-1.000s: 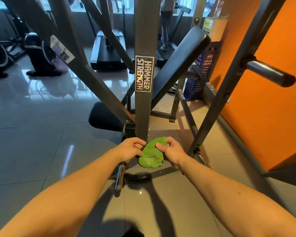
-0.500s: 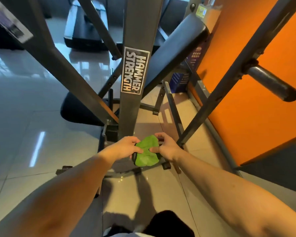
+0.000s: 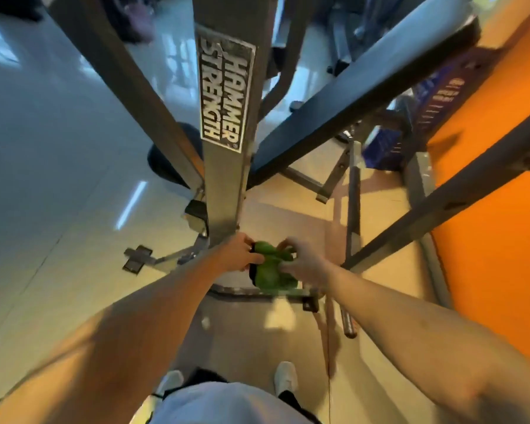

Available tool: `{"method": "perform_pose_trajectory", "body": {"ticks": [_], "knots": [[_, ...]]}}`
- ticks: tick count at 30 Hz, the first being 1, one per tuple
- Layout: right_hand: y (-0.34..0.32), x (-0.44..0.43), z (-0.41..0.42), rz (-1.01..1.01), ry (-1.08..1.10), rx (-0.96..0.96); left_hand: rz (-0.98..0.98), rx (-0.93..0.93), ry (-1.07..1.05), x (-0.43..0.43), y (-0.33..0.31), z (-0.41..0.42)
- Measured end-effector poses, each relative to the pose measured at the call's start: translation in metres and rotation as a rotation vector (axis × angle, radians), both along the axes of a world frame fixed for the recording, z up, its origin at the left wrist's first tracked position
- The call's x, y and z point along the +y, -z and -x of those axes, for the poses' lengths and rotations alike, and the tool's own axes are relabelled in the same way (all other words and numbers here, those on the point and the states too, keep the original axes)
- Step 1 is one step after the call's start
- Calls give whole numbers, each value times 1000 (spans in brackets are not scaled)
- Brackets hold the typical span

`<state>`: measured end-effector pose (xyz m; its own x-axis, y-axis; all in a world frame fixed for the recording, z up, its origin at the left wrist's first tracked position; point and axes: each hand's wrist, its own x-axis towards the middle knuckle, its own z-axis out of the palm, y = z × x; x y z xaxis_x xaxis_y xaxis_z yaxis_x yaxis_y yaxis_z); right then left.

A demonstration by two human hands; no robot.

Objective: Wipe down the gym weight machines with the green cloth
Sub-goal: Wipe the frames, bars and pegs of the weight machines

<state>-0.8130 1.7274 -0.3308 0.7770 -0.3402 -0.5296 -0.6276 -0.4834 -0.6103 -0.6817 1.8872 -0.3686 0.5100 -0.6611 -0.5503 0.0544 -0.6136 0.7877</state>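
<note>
The green cloth (image 3: pixel 271 270) is bunched up between both my hands, low down at the foot of the grey upright post (image 3: pixel 224 191) of the Hammer Strength weight machine. My left hand (image 3: pixel 237 255) grips the cloth's left side with curled fingers, close to the post's base. On the right side my right hand (image 3: pixel 300 260) pinches the cloth. A small dark thing shows at the cloth's left edge; I cannot tell what it is. The picture is blurred.
A black padded bench (image 3: pixel 364 87) slants up to the right of the post. Grey frame bars cross on the left (image 3: pixel 129 87) and right (image 3: pixel 441 203). An orange wall (image 3: pixel 502 240) stands at right. My feet (image 3: pixel 285 376) stand on pale floor tiles (image 3: pixel 43 179).
The view has tilted downward and come closer to the machine; my feet and shirt now show. Both hands keep hold of the cloth at the post's base.
</note>
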Motion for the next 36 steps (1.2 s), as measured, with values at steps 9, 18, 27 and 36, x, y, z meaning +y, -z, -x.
{"method": "perform_pose_trajectory", "body": {"ticks": [9, 18, 27, 36], "knots": [[113, -33, -2, 44, -191, 90, -149, 23, -379, -24, 92, 59], [372, -26, 0, -355, 65, 104, -147, -113, -356, -35, 372, 50], [630, -105, 40, -609, 530, -78, 11, -100, -211, -131, 622, 62], [739, -201, 47, -24, 692, -188, -120, -438, -114, -193, 731, 62]]}}
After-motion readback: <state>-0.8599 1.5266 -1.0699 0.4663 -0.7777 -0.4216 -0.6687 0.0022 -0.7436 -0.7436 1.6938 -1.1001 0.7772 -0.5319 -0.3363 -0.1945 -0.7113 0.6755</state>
